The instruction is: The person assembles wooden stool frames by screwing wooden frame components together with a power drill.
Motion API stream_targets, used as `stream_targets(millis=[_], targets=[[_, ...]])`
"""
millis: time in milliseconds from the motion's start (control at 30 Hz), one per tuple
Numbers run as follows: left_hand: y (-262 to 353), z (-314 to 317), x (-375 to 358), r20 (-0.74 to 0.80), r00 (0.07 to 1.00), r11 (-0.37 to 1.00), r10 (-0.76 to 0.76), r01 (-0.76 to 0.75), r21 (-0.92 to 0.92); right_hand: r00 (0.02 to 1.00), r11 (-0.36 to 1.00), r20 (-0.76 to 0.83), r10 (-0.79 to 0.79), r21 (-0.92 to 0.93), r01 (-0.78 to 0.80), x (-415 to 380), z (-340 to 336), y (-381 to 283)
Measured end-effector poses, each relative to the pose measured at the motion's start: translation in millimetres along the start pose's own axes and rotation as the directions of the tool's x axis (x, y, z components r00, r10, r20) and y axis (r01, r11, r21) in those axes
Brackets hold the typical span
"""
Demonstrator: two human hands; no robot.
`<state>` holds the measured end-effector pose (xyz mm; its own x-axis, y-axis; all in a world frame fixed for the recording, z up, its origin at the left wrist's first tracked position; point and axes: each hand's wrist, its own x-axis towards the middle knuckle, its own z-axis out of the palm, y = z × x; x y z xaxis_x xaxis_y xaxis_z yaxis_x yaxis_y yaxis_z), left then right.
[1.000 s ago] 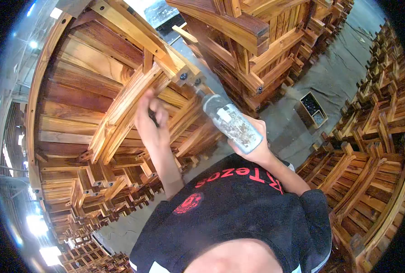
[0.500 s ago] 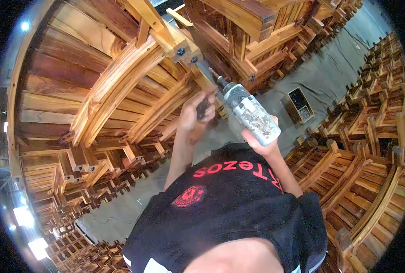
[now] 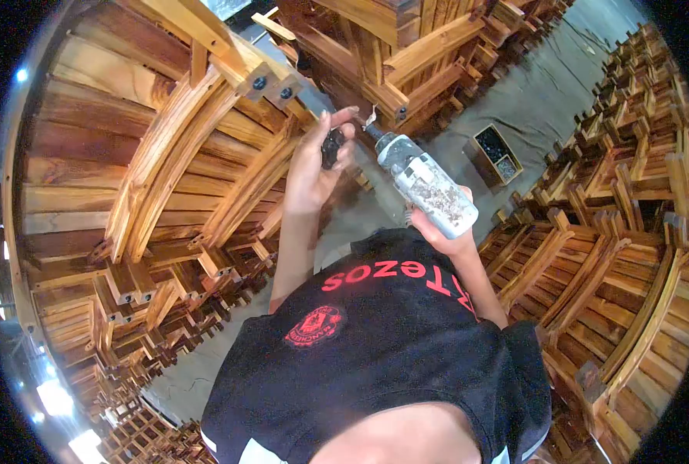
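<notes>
My right hand (image 3: pixel 446 232) is wrapped round the lower end of a whitish, stained bottle (image 3: pixel 429 189) with a dark neck and a narrow tip. The bottle slants up and to the left, in front of my chest. Close to its tip is my left hand (image 3: pixel 317 166), with fingers curled round a small black object (image 3: pixel 331 147) whose kind I cannot tell. Its thumb and forefinger reach up near the bottle's tip. Just beyond the left hand is the end of a wooden frame (image 3: pixel 271 85) with dark round bolt heads.
Large slatted wooden furniture (image 3: pixel 105 155) stands close on the left, and another wooden piece (image 3: pixel 406 62) is ahead. Rows of wooden frames (image 3: pixel 592 263) line the right side. An open box (image 3: pixel 497 155) with dark small parts sits on the grey floor covering (image 3: pixel 530 100).
My left hand has moved up, closer to the bottle's tip, with its forefinger now stretched toward it. The bottle stays in my right hand. The whole view has shifted slightly.
</notes>
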<state>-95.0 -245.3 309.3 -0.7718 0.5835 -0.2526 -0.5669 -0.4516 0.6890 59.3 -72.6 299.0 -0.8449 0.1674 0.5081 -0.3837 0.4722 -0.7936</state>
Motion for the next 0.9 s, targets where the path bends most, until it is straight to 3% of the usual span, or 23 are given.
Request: stream_targets(millis=[133,233,400,500,700,900], targets=[[3,12,12,0.019,1.0,0.997,-0.007,0.006,0.071,1.0,1.0,0.011,-0.026,0.012,0.026,-3,-4,5],[3,30,17,0.01,1.0,0.999,-0.029,0.028,0.037,0.999,0.998,0.018,0.049,0.037,-0.049,-7,-5,13],[-2,37,25,-0.018,1.0,0.982,0.015,-0.011,0.19,0.99,0.988,0.025,0.136,0.07,-0.137,-4,-11,15],[-3,37,29,-0.031,0.999,0.982,-0.013,0.018,0.19,0.988,0.983,0.015,0.155,0.096,-0.156,-8,-10,26],[0,27,42,0.051,0.997,0.998,-0.062,0.062,0.015,0.983,0.979,-0.005,0.185,0.091,-0.183,1,-12,22],[2,27,44,0.025,0.995,0.994,-0.095,0.096,-0.047,0.996,0.997,-0.066,0.059,-0.051,-0.062,3,-11,30]])
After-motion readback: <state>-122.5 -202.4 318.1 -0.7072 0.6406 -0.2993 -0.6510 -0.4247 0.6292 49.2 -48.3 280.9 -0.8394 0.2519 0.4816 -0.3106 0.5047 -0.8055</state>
